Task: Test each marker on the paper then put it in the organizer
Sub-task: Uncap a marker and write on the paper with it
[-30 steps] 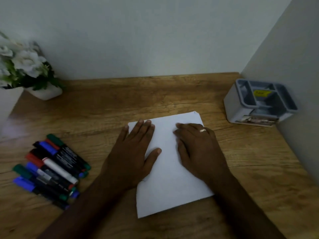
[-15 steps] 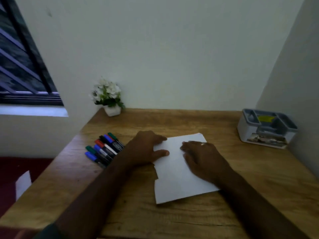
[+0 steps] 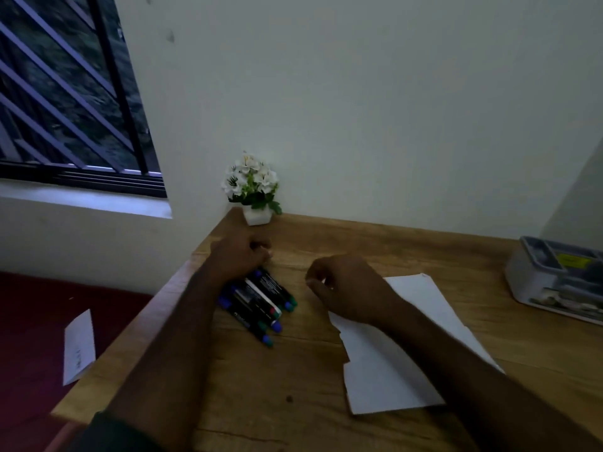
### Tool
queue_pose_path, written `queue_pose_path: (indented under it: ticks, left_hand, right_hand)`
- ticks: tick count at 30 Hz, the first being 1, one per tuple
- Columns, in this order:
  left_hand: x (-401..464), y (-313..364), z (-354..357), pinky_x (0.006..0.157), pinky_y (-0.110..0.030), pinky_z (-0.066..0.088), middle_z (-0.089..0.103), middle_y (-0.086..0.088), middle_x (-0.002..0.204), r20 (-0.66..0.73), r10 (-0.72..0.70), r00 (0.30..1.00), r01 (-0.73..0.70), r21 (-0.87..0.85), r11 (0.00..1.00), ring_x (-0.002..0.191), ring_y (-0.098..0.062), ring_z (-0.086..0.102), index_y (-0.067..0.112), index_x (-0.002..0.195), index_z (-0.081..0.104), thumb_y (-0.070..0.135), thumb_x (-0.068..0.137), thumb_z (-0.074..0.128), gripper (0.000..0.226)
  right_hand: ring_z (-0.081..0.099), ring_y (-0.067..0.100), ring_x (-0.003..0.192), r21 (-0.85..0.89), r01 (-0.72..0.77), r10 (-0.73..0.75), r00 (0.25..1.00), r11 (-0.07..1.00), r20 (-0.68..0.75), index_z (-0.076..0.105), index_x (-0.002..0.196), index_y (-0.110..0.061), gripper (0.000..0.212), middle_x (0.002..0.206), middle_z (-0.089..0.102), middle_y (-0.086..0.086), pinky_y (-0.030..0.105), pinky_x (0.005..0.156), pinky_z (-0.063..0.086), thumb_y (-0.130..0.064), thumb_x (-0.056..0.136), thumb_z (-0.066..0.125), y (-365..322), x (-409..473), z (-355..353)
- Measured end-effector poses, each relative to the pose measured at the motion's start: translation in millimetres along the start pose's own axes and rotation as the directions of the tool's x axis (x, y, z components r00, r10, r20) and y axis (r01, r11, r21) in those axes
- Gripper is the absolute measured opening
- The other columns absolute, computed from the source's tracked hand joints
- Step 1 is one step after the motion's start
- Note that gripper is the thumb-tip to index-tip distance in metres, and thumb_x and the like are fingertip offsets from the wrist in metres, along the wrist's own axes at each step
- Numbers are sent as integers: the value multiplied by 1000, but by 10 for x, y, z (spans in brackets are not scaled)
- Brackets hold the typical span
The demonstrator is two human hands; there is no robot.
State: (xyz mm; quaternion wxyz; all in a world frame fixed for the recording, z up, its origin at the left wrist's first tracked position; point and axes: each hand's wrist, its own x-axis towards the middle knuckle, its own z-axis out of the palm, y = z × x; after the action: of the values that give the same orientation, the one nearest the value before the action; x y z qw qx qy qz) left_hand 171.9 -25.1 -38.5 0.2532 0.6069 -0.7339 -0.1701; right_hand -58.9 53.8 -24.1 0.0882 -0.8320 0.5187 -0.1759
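Several markers (image 3: 261,301) with blue, green and red ends lie bundled on the wooden desk (image 3: 293,380), left of centre. My left hand (image 3: 239,256) rests on the far ends of the pile with its fingers curled; whether it grips one is hidden. My right hand (image 3: 346,288) hovers just right of the markers, fingers loosely bent and holding nothing, at the upper left edge of the white paper (image 3: 391,363). The grey organizer (image 3: 538,282) stands at the desk's far right by the wall.
A small white pot of white flowers (image 3: 253,190) sits in the desk's back left corner, just beyond my left hand. A folded white card (image 3: 78,347) lies on the red floor to the left. A barred window (image 3: 65,93) is at upper left.
My left hand left the paper and moved left onto the markers. My right hand lifted off the paper and shifted left. The view swung up and to the left.
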Motion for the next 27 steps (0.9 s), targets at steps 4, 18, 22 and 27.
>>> queue_pose_path:
  ticks: [4, 18, 22, 27]
  left_hand:
    - [27, -192, -36, 98, -39, 46, 68, 10, 105, 34, -71, 997, 71, 16, 997, 100, -10, 59, 34, 95, 69, 38, 77, 68, 19]
    - [79, -84, 50, 75, -17, 43, 69, 4, 98, 109, 119, 987, -112, -69, 991, 90, -5, 61, 24, 101, 73, 20, 80, 74, 22]
    - [55, 26, 92, 80, -26, 48, 70, 7, 96, 80, 208, 975, -196, -143, 970, 92, -8, 62, 26, 98, 75, 23, 82, 73, 16]
    - [-45, 277, 205, 70, -10, 41, 69, 3, 92, -28, 375, 927, -368, -273, 889, 86, -6, 60, 16, 98, 70, 13, 86, 68, 12]
  right_hand:
    - [65, 16, 94, -48, -49, 51, 997, 998, 53, 73, 99, -25, 18, 100, 72, -4, 35, 83, 55, -36, 91, 62, -225, 268, 194]
    - [60, 20, 94, 14, -150, 150, 971, 989, -184, 69, 99, -18, 16, 99, 68, 2, 34, 83, 48, -28, 96, 57, 104, 207, 378]
    - [58, 1, 72, 338, -140, 252, 915, 931, -316, 68, 85, -21, 12, 79, 67, -9, 14, 63, 40, -24, 96, 63, 280, 155, 163]
    - [60, 12, 65, 869, -43, 363, 918, 494, -161, 71, 88, -14, 11, 76, 71, 5, 24, 58, 45, -21, 95, 66, 332, 68, -54]
